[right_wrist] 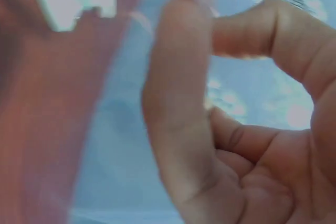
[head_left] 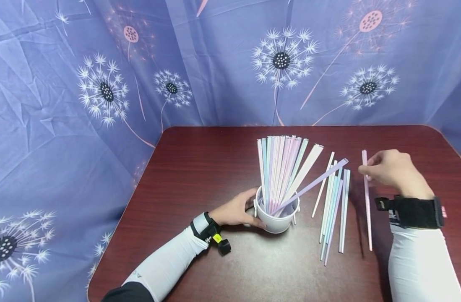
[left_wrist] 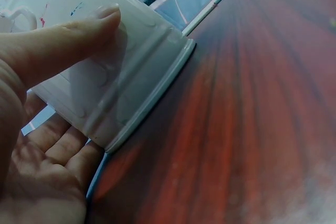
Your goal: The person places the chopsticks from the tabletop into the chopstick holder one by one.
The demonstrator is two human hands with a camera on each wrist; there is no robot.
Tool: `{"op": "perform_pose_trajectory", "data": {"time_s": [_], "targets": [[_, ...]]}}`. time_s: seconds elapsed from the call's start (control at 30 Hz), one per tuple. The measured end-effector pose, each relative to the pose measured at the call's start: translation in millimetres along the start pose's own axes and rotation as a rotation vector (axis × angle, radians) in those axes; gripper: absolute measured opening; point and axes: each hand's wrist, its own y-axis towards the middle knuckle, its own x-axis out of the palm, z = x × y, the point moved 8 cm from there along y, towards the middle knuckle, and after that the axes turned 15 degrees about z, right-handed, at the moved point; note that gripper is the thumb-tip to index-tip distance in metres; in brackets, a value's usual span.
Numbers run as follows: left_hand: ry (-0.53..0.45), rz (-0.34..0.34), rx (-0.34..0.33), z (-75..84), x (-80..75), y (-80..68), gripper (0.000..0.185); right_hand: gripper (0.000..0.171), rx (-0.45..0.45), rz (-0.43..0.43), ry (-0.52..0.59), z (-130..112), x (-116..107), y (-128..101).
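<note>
Dark reddish-brown wood-grain table (head_left: 215, 167) w/ rounded corners, backed & flanked by a blue-purple cloth backdrop (head_left: 64, 105) printed w/ white dandelion heads and a few pink ones; cloth is creased, hangs down past the table's left edge.

Left hand (head_left: 235, 209) grips a white cup (head_left: 277, 218) from its left side: thumb curled over the near wall, fingers round the far side. Left wrist view shows the thumb (left_wrist: 79, 30) pressed flat on the ribbed white wall, palm below the cup, base rim on the table. Cup stands upright, packed w/ pastel straws (head_left: 281, 167) (pink, mint, white, lilac), long axes near vertical, tops fanning away from the hand, up & to the right. One lilac straw (head_left: 313, 184) leans much lower, tip pointing right toward the other hand.

Right hand (head_left: 390, 170) sits well right of the cup, fingers curled, pinching a pink straw (head_left: 366, 201) near its far end. That straw's long axis runs roughly front-to-back: far tip just beyond the fingertips, near end toward the person, beside the forearm; looks like it rests on the table, but hard to be sure. Right wrist view is blurred, shows thumb & forefinger (right_wrist: 178, 77) closing together w/ a pink band behind.

Between cup and right hand: loose straws (head_left: 334, 209) lying flat, near-parallel, pointing away from the person w/ a slight rightward tilt. Both forearms in white sleeves, black wrist straps.
</note>
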Motion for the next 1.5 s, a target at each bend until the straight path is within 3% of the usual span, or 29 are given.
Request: {"op": "perform_pose_trajectory", "data": {"time_s": [0.07,0.13,0.2,0.27,0.37,0.43,0.5,0.6,0.73,1.03,1.33,1.5], "targets": [[0.0,0.001,0.002,-0.3,-0.1,0.4,0.095,0.037,-0.025,0.083,0.017,-8,-19,-5],[-0.001,0.002,0.003,-0.5,-0.3,0.7,0.095,0.035,-0.019,0.109,0.158,-16,-32,-12],[-0.002,0.003,0.003,-0.8,-0.2,0.9,0.096,0.025,-0.015,0.109,0.448,-27,-41,-19],[-0.004,0.002,0.002,-1.1,-0.1,1.0,0.095,0.014,-0.033,0.068,0.818,-41,-49,-27],[-0.008,-0.001,0.003,-1.4,0.3,1.1,0.095,0.019,-0.151,0.002,1.32,-71,-63,-41],[-0.009,0.0,0.001,-1.8,0.3,1.1,0.095,0.026,-0.211,0.007,1.491,-90,-70,-50],[-0.008,0.001,-0.001,-2.4,0.3,1.1,0.095,0.027,-0.261,0.052,1.588,-108,-76,-58],[-0.003,0.003,-0.002,-2.5,0.4,1.2,0.096,0.026,-0.291,0.17,1.555,-129,-77,-68],[0.006,0.004,0.004,-1.8,0.5,1.9,0.097,0.026,-0.355,0.239,1.426,-150,-73,-77],[0.016,0.0,0.003,-1.2,1.0,2.2,0.096,0.023,-0.458,0.151,1.077,-168,-47,-82],[0.015,-0.002,0.01,-0.4,0.0,1.6,0.095,0.024,-0.468,0.097,0.972,-172,-46,-85],[0.005,0.0,0.004,0.2,-0.4,0.8,0.095,0.025,-0.463,0.151,0.849,-170,-48,-86]]}}
